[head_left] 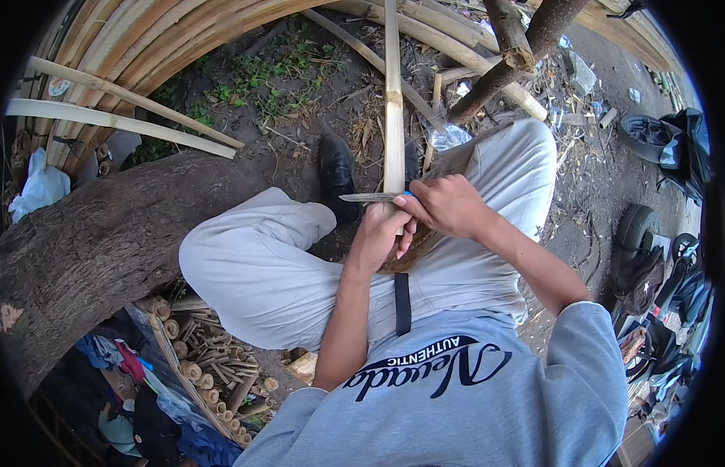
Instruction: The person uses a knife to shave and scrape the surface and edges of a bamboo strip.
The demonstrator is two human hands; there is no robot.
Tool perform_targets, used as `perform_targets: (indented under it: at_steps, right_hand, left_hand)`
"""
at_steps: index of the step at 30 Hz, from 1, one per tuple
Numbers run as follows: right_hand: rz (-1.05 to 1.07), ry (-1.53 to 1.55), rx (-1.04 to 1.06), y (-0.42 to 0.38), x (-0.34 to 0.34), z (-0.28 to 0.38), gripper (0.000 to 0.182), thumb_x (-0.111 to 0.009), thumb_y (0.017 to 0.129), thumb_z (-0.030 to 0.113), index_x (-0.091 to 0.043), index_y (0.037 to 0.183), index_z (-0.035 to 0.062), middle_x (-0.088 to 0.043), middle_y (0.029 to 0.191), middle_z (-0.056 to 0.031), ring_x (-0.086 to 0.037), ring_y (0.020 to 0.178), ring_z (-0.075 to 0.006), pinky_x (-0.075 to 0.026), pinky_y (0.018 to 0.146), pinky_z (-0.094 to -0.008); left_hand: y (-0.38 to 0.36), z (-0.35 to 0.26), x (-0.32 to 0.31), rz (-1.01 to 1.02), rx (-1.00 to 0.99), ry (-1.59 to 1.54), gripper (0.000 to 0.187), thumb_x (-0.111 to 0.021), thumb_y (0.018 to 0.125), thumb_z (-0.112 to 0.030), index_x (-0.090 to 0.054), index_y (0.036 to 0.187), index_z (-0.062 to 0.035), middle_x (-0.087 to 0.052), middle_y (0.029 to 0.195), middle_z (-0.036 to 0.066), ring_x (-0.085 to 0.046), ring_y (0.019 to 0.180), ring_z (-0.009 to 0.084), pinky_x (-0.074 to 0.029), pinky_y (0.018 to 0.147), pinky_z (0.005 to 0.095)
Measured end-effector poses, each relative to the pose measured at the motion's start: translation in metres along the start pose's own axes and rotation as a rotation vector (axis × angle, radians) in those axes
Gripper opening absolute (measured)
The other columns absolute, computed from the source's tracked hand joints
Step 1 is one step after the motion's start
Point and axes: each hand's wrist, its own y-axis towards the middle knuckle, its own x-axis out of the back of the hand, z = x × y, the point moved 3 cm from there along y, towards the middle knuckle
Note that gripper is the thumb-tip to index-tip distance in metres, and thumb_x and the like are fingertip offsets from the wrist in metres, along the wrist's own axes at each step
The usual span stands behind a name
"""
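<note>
A long split bamboo strip (394,117) runs from between my knees up past the top of the view. My left hand (376,240) is wrapped round its near end, just below the blade. In my right hand (448,204) is a knife (366,198), its handle mostly covered by the fingers and a bit of blue showing at the grip. The metal blade lies crosswise over the strip and points left. Both hands are close together above my lap, the right thumb right at the left hand's fingers.
A thick tree trunk (105,226) lies to my left. Curved bamboo slats (168,31) and poles (425,27) stretch across the far side. Cut bamboo pieces (222,370) are heaped at lower left. Wheels (647,136) and dark bags stand at right. Branches (495,78) rise ahead.
</note>
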Motion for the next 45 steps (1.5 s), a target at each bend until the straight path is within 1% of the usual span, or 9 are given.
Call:
perform_targets:
  at_steps: [14, 17, 20, 22, 25, 29, 32, 37, 45]
  right_hand:
    - [0.121, -0.06, 0.132, 0.007, -0.009, -0.005, 0.05, -0.05, 0.101, 0.047, -0.06, 0.075, 0.005, -0.058, 0.054, -0.0166, -0.062, 0.051, -0.0384, -0.05, 0.049, -0.0454]
    - [0.157, -0.084, 0.147, 0.014, -0.012, -0.01, 0.047, -0.051, 0.101, 0.045, -0.058, 0.078, 0.0052, -0.057, 0.055, -0.0163, -0.061, 0.052, -0.0388, -0.049, 0.05, -0.0461]
    - [0.029, -0.187, 0.096, 0.027, -0.019, -0.048, 0.05, -0.048, 0.102, 0.047, -0.061, 0.08, 0.0039, -0.057, 0.053, -0.0174, -0.062, 0.051, -0.0397, -0.05, 0.047, -0.0457]
    - [0.049, -0.216, -0.229, 0.044, -0.005, -0.103, 0.056, -0.044, 0.104, 0.05, -0.062, 0.08, 0.0021, -0.06, 0.057, -0.0205, -0.063, 0.055, -0.0419, -0.051, 0.051, -0.0474]
    - [-0.11, -0.25, -0.244, 0.05, 0.012, -0.123, 0.059, -0.042, 0.104, 0.05, -0.062, 0.078, 0.0013, -0.06, 0.058, -0.0223, -0.063, 0.06, -0.0438, -0.051, 0.056, -0.051]
    - [-0.04, -0.097, -0.152, 0.039, 0.018, -0.053, 0.056, -0.044, 0.104, 0.049, -0.061, 0.077, 0.0029, -0.058, 0.056, -0.0201, -0.062, 0.058, -0.0434, -0.049, 0.053, -0.0511]
    - [0.015, -0.083, 0.031, 0.023, 0.005, -0.009, 0.055, -0.045, 0.103, 0.05, -0.06, 0.075, 0.0041, -0.058, 0.053, -0.0176, -0.063, 0.053, -0.0395, -0.05, 0.048, -0.0462]
    - [0.066, -0.14, 0.032, 0.019, -0.004, 0.001, 0.057, -0.046, 0.102, 0.052, -0.06, 0.072, 0.0047, -0.058, 0.051, -0.0158, -0.063, 0.049, -0.0374, -0.051, 0.045, -0.0441]
    - [0.115, -0.187, 0.071, 0.031, 0.0, 0.007, 0.058, -0.047, 0.101, 0.052, -0.061, 0.072, 0.0039, -0.057, 0.05, -0.0156, -0.063, 0.048, -0.0364, -0.05, 0.045, -0.043]
  left_hand:
    - [-0.006, 0.008, 0.001, -0.043, -0.039, 0.239, 0.038, -0.043, 0.103, -0.028, -0.051, 0.075, -0.0023, -0.051, 0.061, 0.003, -0.045, 0.041, 0.009, -0.033, 0.036, 0.0254]
    - [-0.007, 0.003, -0.001, -0.054, -0.086, 0.196, 0.029, -0.046, 0.102, -0.025, -0.05, 0.082, -0.0037, -0.049, 0.064, 0.002, -0.044, 0.043, 0.0072, -0.03, 0.037, 0.0228]
    - [-0.007, 0.003, -0.001, -0.058, -0.08, 0.01, 0.031, -0.045, 0.106, -0.024, -0.051, 0.118, 0.0038, -0.047, 0.069, 0.002, -0.041, 0.044, 0.0064, -0.033, 0.039, 0.0226]
    - [-0.011, -0.003, -0.004, -0.045, -0.088, 0.011, 0.034, -0.045, 0.105, -0.023, -0.05, 0.123, 0.0054, -0.047, 0.07, 0.001, -0.04, 0.044, 0.0055, -0.032, 0.038, 0.0221]
    - [-0.006, -0.007, -0.006, -0.044, -0.104, 0.017, 0.035, -0.045, 0.105, -0.02, -0.05, 0.126, 0.0068, -0.047, 0.071, 0.001, -0.038, 0.043, 0.0047, -0.031, 0.038, 0.0213]
    - [-0.003, -0.012, -0.004, -0.028, -0.112, -0.024, 0.036, -0.044, 0.107, -0.024, -0.049, 0.127, 0.0052, -0.048, 0.071, 0.002, -0.042, 0.045, 0.0067, -0.034, 0.039, 0.0224]
    - [-0.002, -0.008, -0.002, -0.097, -0.097, 0.105, 0.027, -0.046, 0.105, -0.02, -0.055, 0.113, 0.0043, -0.048, 0.07, 0.001, -0.041, 0.043, 0.006, -0.032, 0.038, 0.0226]
    - [-0.002, -0.003, 0.0, -0.099, -0.15, 0.242, 0.026, -0.046, 0.102, -0.017, -0.047, 0.079, -0.0036, -0.047, 0.064, 0.001, -0.044, 0.043, 0.0067, -0.032, 0.038, 0.0245]
    - [0.0, 0.0, -0.002, -0.073, -0.123, 0.254, 0.022, -0.045, 0.099, -0.015, -0.052, 0.084, -0.0005, -0.048, 0.063, 0.003, -0.045, 0.045, 0.0094, -0.035, 0.041, 0.0261]
